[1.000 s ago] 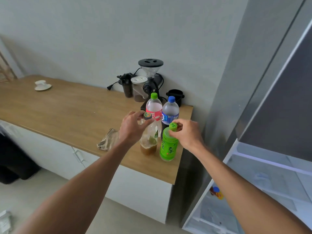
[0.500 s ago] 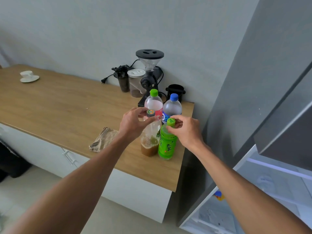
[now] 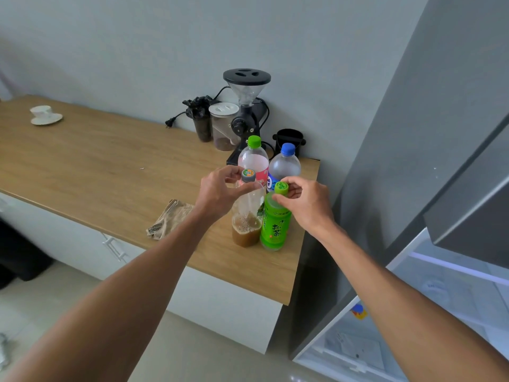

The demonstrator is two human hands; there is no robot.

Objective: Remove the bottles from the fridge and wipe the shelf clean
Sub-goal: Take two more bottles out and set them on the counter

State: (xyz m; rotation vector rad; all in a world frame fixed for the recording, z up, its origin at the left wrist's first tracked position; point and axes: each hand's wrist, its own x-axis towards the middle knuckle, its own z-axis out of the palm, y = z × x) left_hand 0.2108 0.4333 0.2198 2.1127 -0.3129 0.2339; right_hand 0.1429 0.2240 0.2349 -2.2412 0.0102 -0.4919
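Observation:
Several bottles stand near the right end of the wooden counter (image 3: 82,166). My left hand (image 3: 220,193) pinches the neck of a clear bottle (image 3: 246,224) holding brown liquid. Just to its right, my right hand (image 3: 305,202) grips the neck of the green tea bottle (image 3: 275,227), under its green cap. Both bottles rest upright on the counter. Behind them stand a pink-labelled bottle (image 3: 254,158) with a green cap and a blue-capped bottle (image 3: 285,166). A folded brown cloth (image 3: 169,219) lies left of the bottles. The open fridge (image 3: 440,285) is at the lower right.
A black coffee grinder (image 3: 245,106), a clear lidded jar (image 3: 223,125), a dark container (image 3: 202,122) and a black cup (image 3: 289,139) stand against the wall. A white cup on a saucer (image 3: 45,115) sits at the far left. White cabinets run under the counter.
The view has shifted slightly. Both hands keep their hold on the bottle necks, and the two front bottles have settled upright on the counter.

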